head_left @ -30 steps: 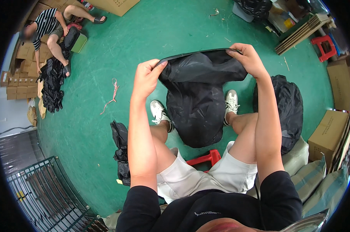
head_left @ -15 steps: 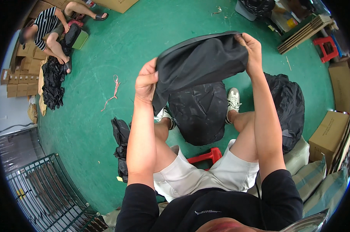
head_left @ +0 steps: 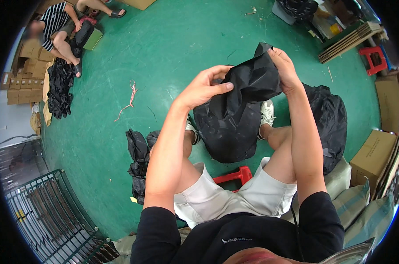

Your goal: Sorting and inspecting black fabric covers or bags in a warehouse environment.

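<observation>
A thin black fabric piece (head_left: 255, 77) is held up in front of me, bunched and folded between my two hands. At its left side my left hand (head_left: 204, 88) grips it, thumb on the near face and fingers partly hidden behind. My right hand (head_left: 284, 70) pinches its upper right corner between thumb and fingers. Below the fabric, a large rounded black bundle (head_left: 228, 141) stands on the floor between my feet; its top is partly covered from view.
Beside my right leg lies a black heap (head_left: 325, 127); smaller black bundles (head_left: 138, 154) lie by my left leg. A red stool (head_left: 239, 175) is under me. Cartons (head_left: 371, 152) and woven sacks (head_left: 353, 202) stand at right. Another person (head_left: 58, 26) sits far left.
My left hand has moved right and toward my right hand. The fabric, stretched wide before, is now gathered into a smaller, folded shape. My right hand has moved slightly down.
</observation>
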Demonstrator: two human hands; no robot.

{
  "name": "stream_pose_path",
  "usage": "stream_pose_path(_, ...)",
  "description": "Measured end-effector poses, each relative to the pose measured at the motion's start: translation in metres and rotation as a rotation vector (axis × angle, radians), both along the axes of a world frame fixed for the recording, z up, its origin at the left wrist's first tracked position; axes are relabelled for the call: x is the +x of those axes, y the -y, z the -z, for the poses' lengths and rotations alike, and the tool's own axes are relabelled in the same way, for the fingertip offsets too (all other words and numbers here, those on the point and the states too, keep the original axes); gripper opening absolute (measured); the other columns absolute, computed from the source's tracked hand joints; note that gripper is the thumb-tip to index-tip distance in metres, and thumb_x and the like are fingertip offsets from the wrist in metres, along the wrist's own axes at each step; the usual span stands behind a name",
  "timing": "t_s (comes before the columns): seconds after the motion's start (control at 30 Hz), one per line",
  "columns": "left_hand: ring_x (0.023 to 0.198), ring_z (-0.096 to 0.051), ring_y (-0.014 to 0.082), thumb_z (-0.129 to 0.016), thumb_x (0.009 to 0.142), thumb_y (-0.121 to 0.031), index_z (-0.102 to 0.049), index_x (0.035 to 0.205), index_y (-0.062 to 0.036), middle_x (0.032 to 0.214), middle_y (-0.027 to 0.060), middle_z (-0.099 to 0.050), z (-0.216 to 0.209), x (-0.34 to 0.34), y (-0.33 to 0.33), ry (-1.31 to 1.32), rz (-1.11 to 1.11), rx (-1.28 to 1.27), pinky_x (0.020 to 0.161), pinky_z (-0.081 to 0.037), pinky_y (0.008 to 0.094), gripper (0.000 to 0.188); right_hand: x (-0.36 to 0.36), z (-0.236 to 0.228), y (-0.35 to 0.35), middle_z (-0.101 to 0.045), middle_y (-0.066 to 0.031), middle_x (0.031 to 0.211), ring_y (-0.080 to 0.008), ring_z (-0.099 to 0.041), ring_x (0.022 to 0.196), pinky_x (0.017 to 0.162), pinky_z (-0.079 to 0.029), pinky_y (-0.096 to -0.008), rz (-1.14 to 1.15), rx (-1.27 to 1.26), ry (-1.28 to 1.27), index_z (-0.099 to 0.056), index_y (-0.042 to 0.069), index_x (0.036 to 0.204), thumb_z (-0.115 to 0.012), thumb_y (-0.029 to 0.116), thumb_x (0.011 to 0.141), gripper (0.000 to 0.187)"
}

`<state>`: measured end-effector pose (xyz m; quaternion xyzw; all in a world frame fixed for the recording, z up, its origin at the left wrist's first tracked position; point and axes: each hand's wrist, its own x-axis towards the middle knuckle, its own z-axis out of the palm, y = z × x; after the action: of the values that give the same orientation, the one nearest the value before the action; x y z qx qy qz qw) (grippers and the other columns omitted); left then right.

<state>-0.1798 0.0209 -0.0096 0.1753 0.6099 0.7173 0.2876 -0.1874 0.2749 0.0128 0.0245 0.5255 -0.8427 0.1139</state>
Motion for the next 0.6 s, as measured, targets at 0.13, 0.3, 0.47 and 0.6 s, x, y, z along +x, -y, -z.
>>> stream_pose_path(0.13, 0.093, -0.059, 0.0078, -0.060, 0.097, -0.023, -0.062, 0.120, 0.0001, 0.104, 0.0000, -0.067, -0.003, -0.002, -0.003, 0.112, 0.038, 0.005, 0.087, -0.046, 0.0244, 0.033, 0.000, -0.002, 0.003, -0.065, 0.0006, 0.081, -0.0054, -0.059, 0.067, 0.063, -0.051, -0.0219, -0.013, 0.002, -0.027, -0.062, 0.002, 0.094, -0.051, 0.020, 0.101, 0.022)
stream_pose_path(0.3, 0.089, -0.065, 0.0126, -0.055, 0.099, -0.027, -0.066, 0.109, 0.0038, 0.104, 0.0087, -0.070, -0.010, -0.006, 0.019, 0.238, -0.044, 0.231, 0.084, -0.050, 0.0276, 0.034, -0.005, -0.004, -0.009, -0.064, 0.0025, 0.080, -0.0026, -0.055, 0.065, 0.060, -0.049, -0.0206, -0.163, 0.109, -0.100, -0.062, 0.002, 0.090, -0.056, 0.018, 0.099, 0.020)
stream_pose_path(0.47, 0.094, -0.068, 0.0222, -0.051, 0.100, -0.027, -0.062, 0.112, 0.0071, 0.106, 0.0162, -0.069, -0.002, -0.003, 0.030, 0.314, -0.083, 0.653, 0.087, -0.053, 0.0344, 0.038, -0.003, -0.006, -0.028, -0.066, 0.0009, 0.083, -0.0038, -0.059, 0.071, 0.066, -0.049, -0.0196, -0.445, 0.308, -0.099, -0.063, -0.001, 0.091, -0.068, 0.016, 0.090, 0.019)
stream_pose_path(0.6, 0.104, -0.066, 0.0290, -0.043, 0.102, -0.035, -0.060, 0.116, 0.0062, 0.114, 0.0195, -0.066, -0.001, -0.006, 0.035, 0.393, -0.163, 0.812, 0.094, -0.051, 0.0403, 0.047, 0.001, -0.002, -0.033, -0.069, -0.0123, 0.098, -0.0169, -0.066, 0.084, 0.080, -0.052, -0.0288, -0.477, -0.315, -0.237, -0.060, -0.012, 0.106, -0.082, 0.015, 0.064, 0.054)
